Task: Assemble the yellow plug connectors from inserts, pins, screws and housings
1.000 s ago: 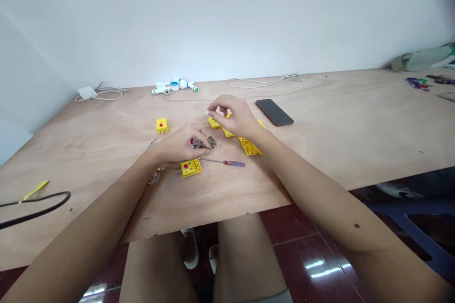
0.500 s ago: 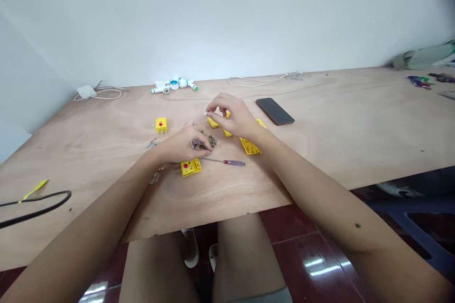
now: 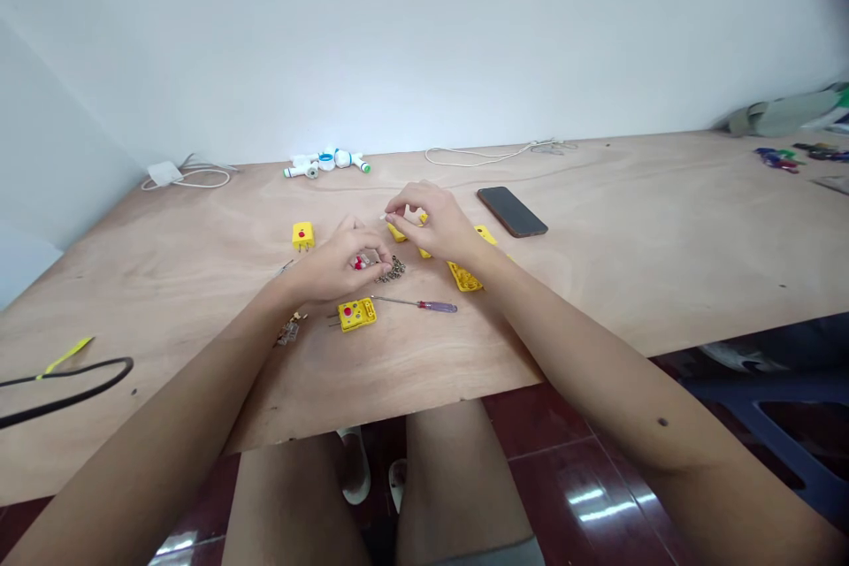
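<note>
Lowered slightly, the right hand (image 3: 431,225) is pinched shut on a small white part (image 3: 383,217) above open yellow connector housings (image 3: 465,277); the left hand (image 3: 335,263) is curled over a red-marked part (image 3: 360,263), its grip undeterminable, beside loose brass pieces (image 3: 391,271) on the plywood table (image 3: 597,283).

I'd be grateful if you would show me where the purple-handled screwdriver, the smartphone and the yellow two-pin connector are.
purple-handled screwdriver (image 3: 441,307), head view, on the handle
smartphone (image 3: 512,212), head view, on its dark upward face
yellow two-pin connector (image 3: 358,317), head view, on the body
</note>
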Action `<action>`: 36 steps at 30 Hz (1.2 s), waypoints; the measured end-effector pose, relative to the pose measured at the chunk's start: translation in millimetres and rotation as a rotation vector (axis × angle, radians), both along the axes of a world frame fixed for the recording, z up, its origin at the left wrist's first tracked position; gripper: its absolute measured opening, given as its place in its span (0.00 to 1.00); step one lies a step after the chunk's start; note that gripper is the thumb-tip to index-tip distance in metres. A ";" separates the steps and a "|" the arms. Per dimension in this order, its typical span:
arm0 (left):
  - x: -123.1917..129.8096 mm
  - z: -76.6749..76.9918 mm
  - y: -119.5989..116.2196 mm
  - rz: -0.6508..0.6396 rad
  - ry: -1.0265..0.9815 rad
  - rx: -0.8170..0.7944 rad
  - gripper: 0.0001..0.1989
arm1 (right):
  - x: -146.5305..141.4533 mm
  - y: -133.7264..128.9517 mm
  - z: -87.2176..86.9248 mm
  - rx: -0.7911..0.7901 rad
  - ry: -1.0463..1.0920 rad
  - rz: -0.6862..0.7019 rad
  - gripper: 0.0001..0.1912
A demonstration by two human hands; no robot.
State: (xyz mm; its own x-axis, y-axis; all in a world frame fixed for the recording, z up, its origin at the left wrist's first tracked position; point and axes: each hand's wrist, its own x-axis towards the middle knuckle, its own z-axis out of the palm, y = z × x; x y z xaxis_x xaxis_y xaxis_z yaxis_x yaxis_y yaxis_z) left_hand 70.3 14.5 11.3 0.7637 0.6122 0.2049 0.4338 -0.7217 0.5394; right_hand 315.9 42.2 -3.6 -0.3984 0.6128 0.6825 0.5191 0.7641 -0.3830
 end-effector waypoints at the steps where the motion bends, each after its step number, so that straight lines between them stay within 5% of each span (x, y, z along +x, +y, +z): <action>1: -0.4 -0.5 0.4 -0.008 0.014 -0.013 0.09 | 0.1 0.5 -0.4 0.001 -0.002 0.001 0.05; 12: -7.9 -4.0 6.9 0.014 0.055 0.127 0.10 | 1.4 0.9 -1.0 0.011 -0.012 0.008 0.05; 36: -2.2 -4.6 3.6 -0.066 0.096 0.145 0.10 | 0.3 -1.8 1.9 -0.033 -0.009 -0.001 0.05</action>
